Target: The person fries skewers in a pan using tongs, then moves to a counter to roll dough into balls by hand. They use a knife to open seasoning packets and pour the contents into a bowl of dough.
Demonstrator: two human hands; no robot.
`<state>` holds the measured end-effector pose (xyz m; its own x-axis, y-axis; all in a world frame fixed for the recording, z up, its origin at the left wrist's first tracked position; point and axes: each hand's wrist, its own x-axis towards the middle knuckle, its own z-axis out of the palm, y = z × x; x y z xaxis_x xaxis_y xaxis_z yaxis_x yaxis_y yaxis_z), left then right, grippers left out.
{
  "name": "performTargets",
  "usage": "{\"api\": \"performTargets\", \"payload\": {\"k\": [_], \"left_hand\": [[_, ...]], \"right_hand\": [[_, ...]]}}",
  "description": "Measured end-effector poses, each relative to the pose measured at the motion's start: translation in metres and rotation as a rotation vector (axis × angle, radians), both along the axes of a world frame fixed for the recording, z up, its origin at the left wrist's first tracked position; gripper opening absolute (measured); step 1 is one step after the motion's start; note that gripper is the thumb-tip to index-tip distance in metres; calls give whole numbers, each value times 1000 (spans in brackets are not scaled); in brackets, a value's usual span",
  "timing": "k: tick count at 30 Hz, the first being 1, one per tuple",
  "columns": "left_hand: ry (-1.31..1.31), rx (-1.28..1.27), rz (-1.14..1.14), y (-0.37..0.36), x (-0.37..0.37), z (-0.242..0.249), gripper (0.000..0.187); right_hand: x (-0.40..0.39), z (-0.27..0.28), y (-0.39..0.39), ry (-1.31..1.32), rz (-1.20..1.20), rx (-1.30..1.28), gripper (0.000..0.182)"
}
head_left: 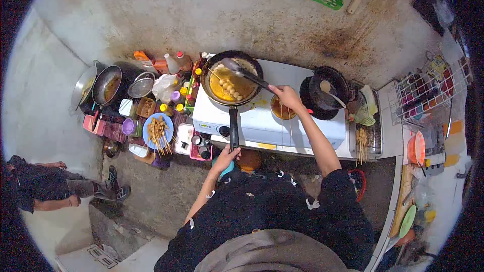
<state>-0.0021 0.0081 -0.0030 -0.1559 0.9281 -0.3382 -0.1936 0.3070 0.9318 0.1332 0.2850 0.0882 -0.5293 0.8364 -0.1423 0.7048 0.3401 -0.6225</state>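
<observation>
A frying pan (205,81) sits on the left side of the white stove (272,133), with a skewer of round balls (226,85) lying in yellow egg-like food. My left hand (226,157) is closed around the end of the black pan handle (234,126). Closed on the handle of a dark spatula (252,77) is my right hand (287,97); the spatula's head is in the pan, over the food's upper part. Beneath my right hand, a small bowl (283,113) of brownish liquid holds thin sticks.
A dark pot (330,78) with a ladle stands at the stove's right. Left of the stove are a blue plate of skewers (151,132), bottles and tubs. More skewers (361,143) lie right. Another person (45,184) is at the far left.
</observation>
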Motion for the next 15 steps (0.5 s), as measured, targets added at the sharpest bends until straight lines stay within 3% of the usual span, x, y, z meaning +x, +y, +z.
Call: {"api": "performTargets", "payload": {"k": [4,6,10,15], "left_hand": [[-2,-10,-10,1,0,-1,24],[-12,14,9,0,1,0,24],[-41,-6,12,-1,1,0,20],[-33,24,-8,0,-1,-8,19]], "right_hand": [[-1,11,-8,-98,57,155,57],[-3,15,-8,-38,50,0,57],[-5,12,-7,-77,8,91,56],[-7,13,-5,-74,23,-23,55]]}}
